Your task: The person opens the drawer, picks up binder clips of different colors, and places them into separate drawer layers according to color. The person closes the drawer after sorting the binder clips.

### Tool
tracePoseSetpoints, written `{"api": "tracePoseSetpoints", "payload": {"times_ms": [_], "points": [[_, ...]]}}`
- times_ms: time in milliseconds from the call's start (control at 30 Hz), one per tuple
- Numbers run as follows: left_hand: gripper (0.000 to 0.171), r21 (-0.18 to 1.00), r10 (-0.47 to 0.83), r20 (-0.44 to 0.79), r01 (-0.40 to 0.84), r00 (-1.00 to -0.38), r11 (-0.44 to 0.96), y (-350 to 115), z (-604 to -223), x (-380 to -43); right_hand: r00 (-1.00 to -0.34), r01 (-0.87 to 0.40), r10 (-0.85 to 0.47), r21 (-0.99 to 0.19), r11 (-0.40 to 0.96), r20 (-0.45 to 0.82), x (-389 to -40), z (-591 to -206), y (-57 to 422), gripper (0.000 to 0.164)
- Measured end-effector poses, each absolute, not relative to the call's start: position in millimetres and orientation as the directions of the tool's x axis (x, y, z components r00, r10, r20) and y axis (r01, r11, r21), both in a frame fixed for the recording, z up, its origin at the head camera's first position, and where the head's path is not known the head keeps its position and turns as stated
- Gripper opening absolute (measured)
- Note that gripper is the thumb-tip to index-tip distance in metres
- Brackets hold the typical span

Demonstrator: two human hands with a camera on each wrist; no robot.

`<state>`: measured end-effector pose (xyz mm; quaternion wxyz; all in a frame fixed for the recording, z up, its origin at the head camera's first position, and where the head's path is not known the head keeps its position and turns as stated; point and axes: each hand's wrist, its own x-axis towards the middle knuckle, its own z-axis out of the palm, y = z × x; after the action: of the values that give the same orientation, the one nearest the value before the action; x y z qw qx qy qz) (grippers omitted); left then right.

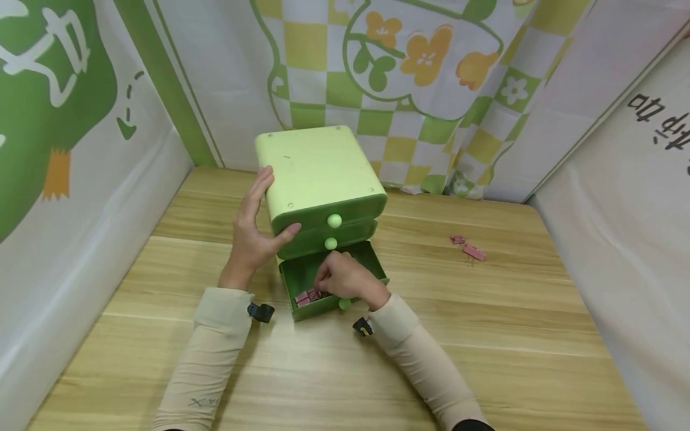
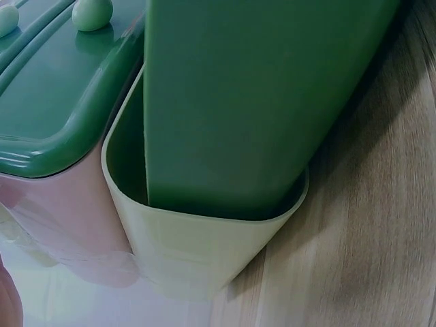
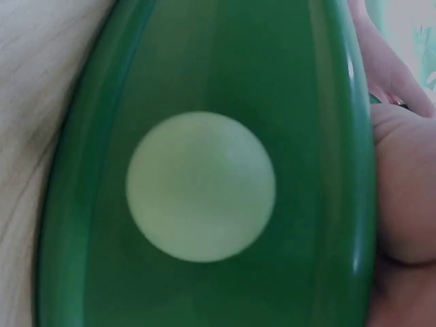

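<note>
A small pale-green drawer cabinet stands on the table, its bottom drawer pulled out. My left hand rests on the cabinet's left side with fingers extended, the thumb across the dark green front. Over the open drawer, my right hand reaches down, thumb and fingers pinching at pink binder clips in the drawer's front left corner. In the right wrist view, the drawer's round knob fills the middle and hides the fingertips. The left wrist view shows the drawer's side sticking out of the cabinet shell.
More pink binder clips lie on the wooden table to the right. Two upper drawers with round knobs are closed. A checked, flowered curtain hangs behind the cabinet, and printed cloth walls flank the table.
</note>
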<state>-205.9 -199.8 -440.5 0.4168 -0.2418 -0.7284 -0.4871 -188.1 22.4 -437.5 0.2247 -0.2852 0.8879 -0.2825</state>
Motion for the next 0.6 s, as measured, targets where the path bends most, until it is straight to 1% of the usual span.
{"api": "tracePoseSetpoints", "payload": {"times_ms": [133, 267, 400, 600], "points": [[0.095, 0.514, -0.054, 0.839, 0.758, -0.541, 0.402, -200, -439, -205, -0.726, -0.386, -0.644, -0.632, 0.673, -0.242, -189, -436, 22, 0.021], [0.095, 0.515, -0.059, 0.839, 0.756, -0.541, 0.404, -200, -439, -204, -0.728, -0.395, -0.649, -0.639, 0.660, -0.221, -190, -432, 27, 0.019], [0.095, 0.513, -0.059, 0.840, 0.756, -0.539, 0.406, -200, -440, -204, -0.753, -0.389, -0.631, -0.648, 0.655, -0.185, -191, -426, 39, 0.017], [0.096, 0.515, -0.057, 0.839, 0.757, -0.541, 0.402, -199, -440, -204, -0.806, -0.313, -0.572, -0.710, 0.631, -0.153, -196, -415, 70, 0.021]]}}
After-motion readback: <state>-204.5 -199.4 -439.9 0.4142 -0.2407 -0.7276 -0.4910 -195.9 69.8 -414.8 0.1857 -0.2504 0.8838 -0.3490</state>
